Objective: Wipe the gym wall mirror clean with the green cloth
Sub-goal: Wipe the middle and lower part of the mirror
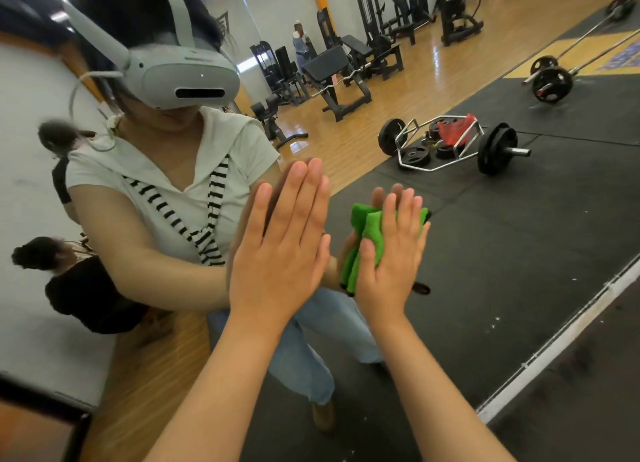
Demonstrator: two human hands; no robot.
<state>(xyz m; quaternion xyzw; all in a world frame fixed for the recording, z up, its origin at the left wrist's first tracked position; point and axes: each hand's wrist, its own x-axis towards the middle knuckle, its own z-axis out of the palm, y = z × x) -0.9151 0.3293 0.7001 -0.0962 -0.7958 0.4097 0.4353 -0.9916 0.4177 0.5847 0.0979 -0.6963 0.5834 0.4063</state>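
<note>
The wall mirror [519, 254] fills nearly the whole view and reflects the gym. My left hand [280, 247] lies flat against the glass with straight fingers, holding nothing. Just to its right, my right hand [391, 257] presses the folded green cloth [367, 240] flat onto the mirror, fingers straight and pointing up. The cloth sticks out to the left of that hand, above the thumb. Both forearms reach up from the bottom edge of the view.
The mirror's white lower frame [568, 337] runs diagonally at the right, with dark floor matting [588, 409] below it. Reflected in the glass are a loaded hex bar [446, 146], a barbell [550, 81], benches [332, 81] and people at the left.
</note>
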